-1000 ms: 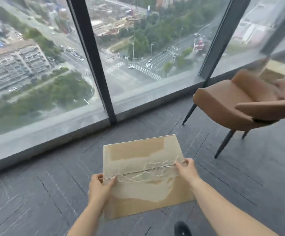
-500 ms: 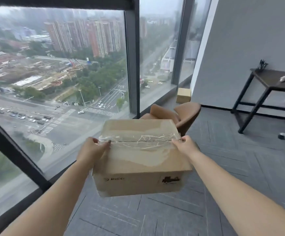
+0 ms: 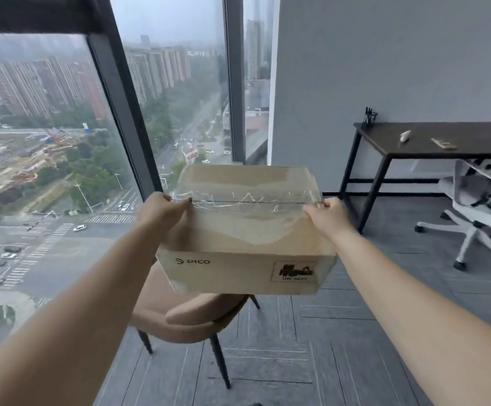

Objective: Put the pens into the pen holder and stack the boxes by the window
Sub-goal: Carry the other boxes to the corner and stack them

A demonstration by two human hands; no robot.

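- The window (image 3: 48,142) fills the left side. The box has to end up close to it, so walk right up to the glass before going down.
- The floor (image 3: 297,347) is dark grey. I think a flat bare spot by the window is best, so the stack stands straight.
- The desk (image 3: 443,139) stands by the wall on the right, well apart from the box.
- The white chair (image 3: 478,206) sits at the desk's front edge. It is not in the way.
- The brown chair (image 3: 185,315) is just under the box and blocks the way. Step round it and do not bump its legs.
- The box (image 3: 247,238) is up in the air between the two hands, with its taped top facing up. It sits almost level. Keep it that way, bend the knees, and let go only when it rests flat. No other box shows here, so look for one first.
- The left hand (image 3: 162,213) grips the box's left top edge. Its thumb is on the tape and its fingers curl down the side.
- The right hand (image 3: 330,218) grips the right top edge in the same curled way. Both hands are high up, so a hand slid lower might hold it safer.
- The pen holder (image 3: 370,117) stands on the desk's back left corner. Dark pens (image 3: 368,110) stick out of it.
- Two small pale things (image 3: 405,136) lie on the desk. They are too small to tell if they are pens.
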